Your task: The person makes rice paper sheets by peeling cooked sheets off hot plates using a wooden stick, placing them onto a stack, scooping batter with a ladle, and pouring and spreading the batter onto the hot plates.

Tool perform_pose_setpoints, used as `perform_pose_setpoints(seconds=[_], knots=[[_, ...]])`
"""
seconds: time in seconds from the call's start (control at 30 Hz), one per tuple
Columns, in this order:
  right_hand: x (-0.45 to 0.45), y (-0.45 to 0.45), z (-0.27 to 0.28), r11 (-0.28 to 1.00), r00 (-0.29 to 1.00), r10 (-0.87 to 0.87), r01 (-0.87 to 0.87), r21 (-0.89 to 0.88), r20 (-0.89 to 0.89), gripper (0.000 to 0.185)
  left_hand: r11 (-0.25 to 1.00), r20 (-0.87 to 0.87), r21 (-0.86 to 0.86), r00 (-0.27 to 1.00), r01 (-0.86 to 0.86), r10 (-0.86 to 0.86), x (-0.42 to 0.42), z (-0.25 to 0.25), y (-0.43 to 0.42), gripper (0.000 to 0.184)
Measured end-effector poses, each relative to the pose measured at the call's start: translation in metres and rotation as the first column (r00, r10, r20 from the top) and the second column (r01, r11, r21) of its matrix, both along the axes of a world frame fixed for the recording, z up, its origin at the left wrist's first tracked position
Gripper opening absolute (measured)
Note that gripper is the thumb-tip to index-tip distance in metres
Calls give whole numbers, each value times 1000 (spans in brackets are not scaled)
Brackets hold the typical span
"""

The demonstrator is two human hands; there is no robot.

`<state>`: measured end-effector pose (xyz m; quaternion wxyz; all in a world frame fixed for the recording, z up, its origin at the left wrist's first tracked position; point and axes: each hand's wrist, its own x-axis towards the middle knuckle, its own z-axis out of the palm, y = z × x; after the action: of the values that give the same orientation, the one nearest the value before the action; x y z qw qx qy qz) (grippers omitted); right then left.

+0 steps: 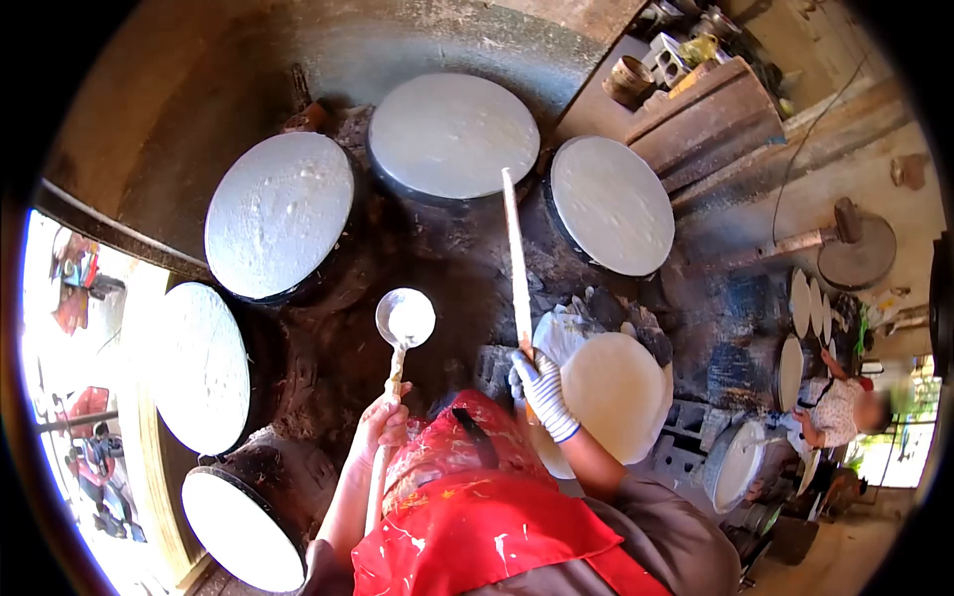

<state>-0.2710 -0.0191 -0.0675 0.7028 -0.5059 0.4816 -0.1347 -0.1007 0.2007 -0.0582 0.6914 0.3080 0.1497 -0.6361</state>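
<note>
The bare left hand (pixel 384 425) has its grip closed around the pale shaft of a round, long-handled ladle (pixel 405 316), its bowl white inside. The striped-gloved right hand (pixel 545 394) clasps a long, white-smeared stick (pixel 518 263). Around them, five round, dark-sided griddles (pixel 454 136) are covered white. Pale, round flat sheets (pixel 611 392), apparently stacked, lie beside the glove. Work seems well under way; what remains is unclear.

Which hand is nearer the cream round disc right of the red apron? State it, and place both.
Right. The gloved right hand, gripping a stick, is at the left edge of the disc. The left hand, holding a ladle, is farther off to the left.
</note>
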Motion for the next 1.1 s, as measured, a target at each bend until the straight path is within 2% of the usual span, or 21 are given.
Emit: perform_pose_setpoints(seconds=[0.1,0.17,0.23,0.27,0.37,0.43,0.5,0.57,0.63,0.7,0.77,0.8,0.87,0.9,0.97,1.0,1.07,1.1], knots=[[5,5,-5,999,1000,29,-29,44,5,9,1000,28,-23,999,-18,19,-3,9,-14,33],[7,-3,-10,989,999,35,-37,146,14,7,998,6,-21,999,-52,52,-6,10,-25,32],[3,-14,-16,992,999,22,-26,122,28,9,998,15,-33,998,-57,58,-8,7,-38,32],[3,-21,-18,986,999,24,-32,165,46,11,998,15,-27,998,-59,60,-6,6,-43,32],[1,-38,-7,970,969,240,-242,28,60,11,997,28,-59,998,-56,58,-9,11,-66,36],[2,-44,5,938,934,338,-345,44,117,13,999,87,-31,996,-14,17,-12,17,-84,34],[8,-47,18,904,883,401,-425,51,245,13,999,218,-16,975,40,-36,-12,18,-101,41],[11,-46,30,858,859,445,-490,155,254,13,998,265,51,964,20,-33,-17,30,-124,46],[10,-43,40,832,809,523,-553,46,270,15,998,284,21,957,57,-61,-20,22,-138,53],[7,-37,42,796,799,514,-580,175,313,18,995,282,-74,958,68,-44,-25,21,-157,60],[3,-39,45,786,780,527,-598,157,337,22,988,375,8,916,154,-145,-27,28,-169,61],[4,-48,57,845,801,465,-529,82,377,25,985,372,14,914,171,-164,-27,29,-174,61],[-3,-74,51,892,872,355,-424,157,338,33,972,370,-11,903,236,-216,-26,29,-183,62],[-10,-90,40,926,915,282,-339,169,289,32,969,370,-7,901,248,-228,-25,30,-187,62],[-26,-137,-14,991,999,-2,-6,136,54,31,967,331,-12,914,254,-236,-20,34,-194,61],[-34,-164,-44,981,983,-172,177,86,-56,30,968,323,-23,918,251,-231,-18,35,-197,60],[-58,-215,-72,951,931,-308,300,-68,-196,28,965,333,-22,913,260,-238,-11,24,-199,60],[-68,-233,-94,930,902,-367,356,-92,-227,28,968,343,-17,911,251,-230,-7,20,-200,60]])
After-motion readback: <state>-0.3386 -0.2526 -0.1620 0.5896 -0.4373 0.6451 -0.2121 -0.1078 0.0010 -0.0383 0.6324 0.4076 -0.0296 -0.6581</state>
